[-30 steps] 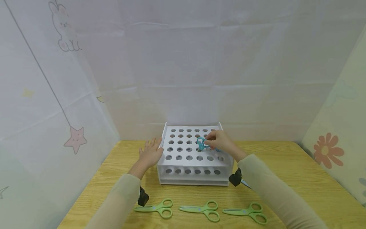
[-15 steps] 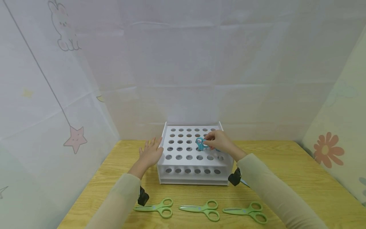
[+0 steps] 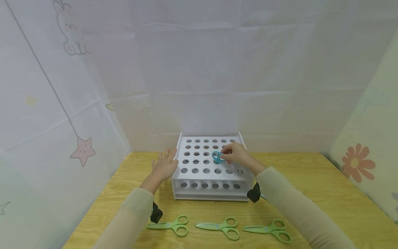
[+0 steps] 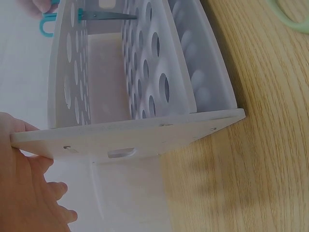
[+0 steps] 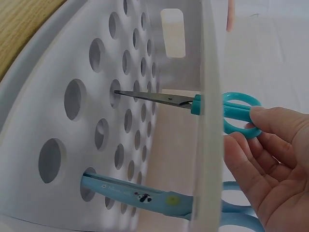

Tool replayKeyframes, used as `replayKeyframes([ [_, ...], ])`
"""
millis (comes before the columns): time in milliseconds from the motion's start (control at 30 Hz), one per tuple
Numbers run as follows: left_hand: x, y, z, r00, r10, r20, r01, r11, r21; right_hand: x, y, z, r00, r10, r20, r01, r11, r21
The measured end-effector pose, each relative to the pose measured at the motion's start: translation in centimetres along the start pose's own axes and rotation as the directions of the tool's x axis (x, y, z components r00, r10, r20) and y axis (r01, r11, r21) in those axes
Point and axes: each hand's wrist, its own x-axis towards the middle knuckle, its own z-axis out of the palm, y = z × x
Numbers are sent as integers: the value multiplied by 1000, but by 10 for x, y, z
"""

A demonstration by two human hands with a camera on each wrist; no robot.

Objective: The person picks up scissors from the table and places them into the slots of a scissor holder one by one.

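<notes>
I have the teal scissors pinched by the handles in my right hand, blades down through the white rack's upper plate. My left hand, fingers spread, rests against the rack's left wall.

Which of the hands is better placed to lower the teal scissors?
Likely the right hand: it pinches the teal scissors by their handle, blades through the top of the white rack. The left hand touches the rack's left side, away from them.
</notes>
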Motion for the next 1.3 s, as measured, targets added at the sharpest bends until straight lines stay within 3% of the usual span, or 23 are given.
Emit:
replayKeyframes([
  [800, 1, -1, 1, 1000, -1, -8, 1, 1000, 7, 3, 4, 7, 998, 55, -9, -55, 998, 24],
  [1067, 1, 0, 0, 1000, 3, -9, -3, 1000, 6, -2, 1, -2, 999, 48, -24, -48, 999, 20],
  [1300, 1, -1, 1, 1000, 2, -7, -2, 1000, 19, -9, 4, -10, 998, 52, -45, -48, 995, 82],
])
